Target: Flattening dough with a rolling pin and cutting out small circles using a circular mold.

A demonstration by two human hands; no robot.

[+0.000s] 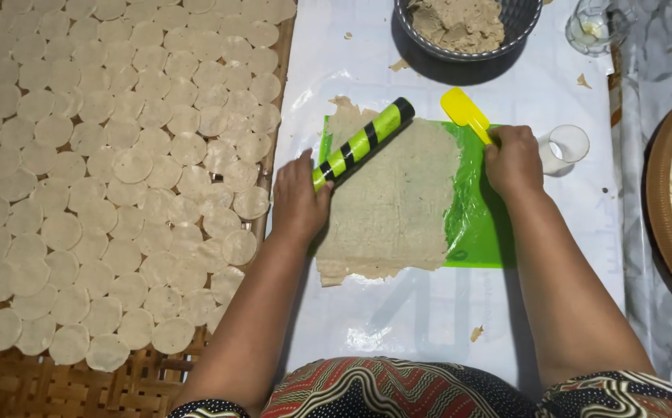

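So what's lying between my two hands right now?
In the head view, the flattened dough sheet on the green mat lies between left hand and right hand.

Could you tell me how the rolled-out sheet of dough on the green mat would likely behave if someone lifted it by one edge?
The dough sheet looks thin with ragged edges, so it would probably flop and tear. It lies flat against the green mat, so it may cling when peeled.
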